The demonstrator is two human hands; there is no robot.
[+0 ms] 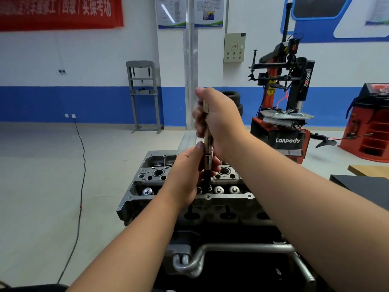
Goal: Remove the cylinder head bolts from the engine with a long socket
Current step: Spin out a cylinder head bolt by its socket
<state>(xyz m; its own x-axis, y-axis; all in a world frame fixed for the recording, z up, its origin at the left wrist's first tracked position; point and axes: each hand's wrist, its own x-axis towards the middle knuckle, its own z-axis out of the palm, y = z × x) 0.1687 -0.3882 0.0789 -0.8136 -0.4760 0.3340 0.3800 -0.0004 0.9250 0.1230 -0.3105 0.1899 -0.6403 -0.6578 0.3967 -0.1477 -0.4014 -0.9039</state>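
Above ribbed cylinder head (189, 199), hands grip chrome socket (208, 159).

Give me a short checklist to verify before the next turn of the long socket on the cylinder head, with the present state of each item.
1. Right hand grips the upper part of the tool: ok.
2. Left hand steadies the long socket low down: ok.
3. Tool stands close to upright over the cylinder head: ok.
4. Socket fully seated on a bolt head: cannot tell, the left hand hides it.
5. Black cable on the floor lies away from the engine: ok.
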